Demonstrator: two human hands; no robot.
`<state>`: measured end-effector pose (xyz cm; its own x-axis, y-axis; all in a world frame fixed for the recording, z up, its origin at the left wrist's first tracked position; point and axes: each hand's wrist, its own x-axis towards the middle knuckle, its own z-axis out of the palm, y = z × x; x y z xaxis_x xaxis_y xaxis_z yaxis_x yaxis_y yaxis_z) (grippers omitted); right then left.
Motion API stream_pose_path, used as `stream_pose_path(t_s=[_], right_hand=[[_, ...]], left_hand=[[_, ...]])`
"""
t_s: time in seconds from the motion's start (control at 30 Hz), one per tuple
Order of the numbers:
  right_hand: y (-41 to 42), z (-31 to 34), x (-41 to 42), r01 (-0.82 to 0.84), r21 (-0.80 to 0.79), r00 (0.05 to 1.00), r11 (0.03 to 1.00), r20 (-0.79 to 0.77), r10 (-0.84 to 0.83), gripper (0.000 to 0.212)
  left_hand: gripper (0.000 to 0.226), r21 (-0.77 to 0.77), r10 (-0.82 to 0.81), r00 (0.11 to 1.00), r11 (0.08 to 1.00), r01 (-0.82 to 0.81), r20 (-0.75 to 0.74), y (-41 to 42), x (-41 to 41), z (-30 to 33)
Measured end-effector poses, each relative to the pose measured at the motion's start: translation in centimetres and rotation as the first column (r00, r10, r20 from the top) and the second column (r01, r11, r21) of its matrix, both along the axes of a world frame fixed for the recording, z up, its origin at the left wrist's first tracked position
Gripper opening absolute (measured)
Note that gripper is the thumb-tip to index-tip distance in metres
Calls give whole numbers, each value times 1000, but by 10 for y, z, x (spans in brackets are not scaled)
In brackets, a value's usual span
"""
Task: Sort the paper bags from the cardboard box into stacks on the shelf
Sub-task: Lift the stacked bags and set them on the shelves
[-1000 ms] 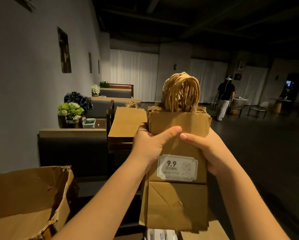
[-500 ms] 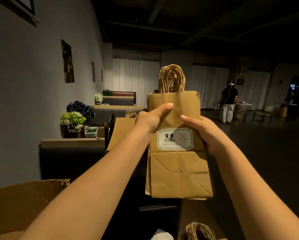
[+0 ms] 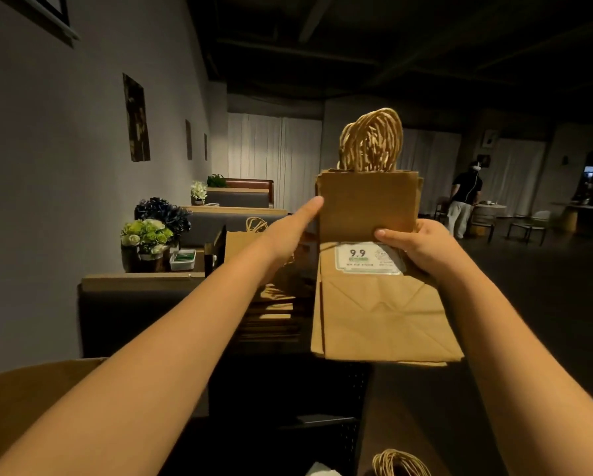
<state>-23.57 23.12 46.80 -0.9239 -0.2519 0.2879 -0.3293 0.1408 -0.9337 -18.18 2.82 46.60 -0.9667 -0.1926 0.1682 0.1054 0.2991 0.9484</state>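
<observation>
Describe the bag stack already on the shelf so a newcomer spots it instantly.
Start from the grey wall on the left and find the green flower pot on the wooden ledge. Just right of it, behind the left hand, sits the shelf stack of flat brown bags. Unlike the held bundle gripped by the right hand, it shows no white 9.9 label.

Label (image 3: pixel 369 257) small print unreadable; cardboard box (image 3: pixel 30 389) cut off.

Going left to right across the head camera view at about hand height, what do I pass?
Green flower bouquet → small white box → stacked paper bags → left hand → held bundle of paper bags → right hand → person standing far off.
</observation>
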Motion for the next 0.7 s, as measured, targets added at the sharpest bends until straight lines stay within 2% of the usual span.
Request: stream_pose_path(t_s=[0.03,0.1,0.17,0.2,0.27,0.3,0.37,0.43,0.53,0.6,0.63,0.7], right_hand=[[2,5,-2,8,6,1000,1000,-2,-8,11],[4,12,-6,17,21,1000,1000,8,-17,11],[3,17,-10,23,51,999,998,35,-25,15],[2,18,-12,20,61,999,998,49,-23,19],[-2,20,-16,20,76,997,997,70,-26,22],[-5,20,-17,24,80,996,997,79,-31,22],[-12,19,-20,31,82,995,996,91,-38,21],[-22,17,-23,33,92,994,995,102,-42,19],[-36,15,-27,32,142,993,989,109,-48,20],[-40,15,-31,53,195,991,979,107,-75,24],[-41,16,-34,70,210,989,975,110,-95,26],[-43,19,-43,111,232,986,966,97,-137,34]], left_hand=[[59,-41,30,999,999,-32,-36,-9,-1,-6],[41,-297,79,994,950,-97,-72,-26,-5,-20],[41,-634,-25,1000,773,22,4,-36,-10,-30],[39,-734,-92,991,666,135,98,-39,-11,-34],[28,-825,-162,947,465,321,277,-43,-12,-39],[33,-850,-172,930,378,367,325,-45,-12,-39],[55,-875,-172,908,248,415,382,-51,-13,-38],[75,-893,-164,905,170,417,391,-59,-15,-38],[85,-914,-159,913,103,393,375,-65,-16,-42],[89,-916,-172,917,121,383,361,-67,-18,-48],[90,-910,-191,915,156,385,354,-67,-17,-49],[95,-861,-229,912,315,399,339,-66,-15,-47]])
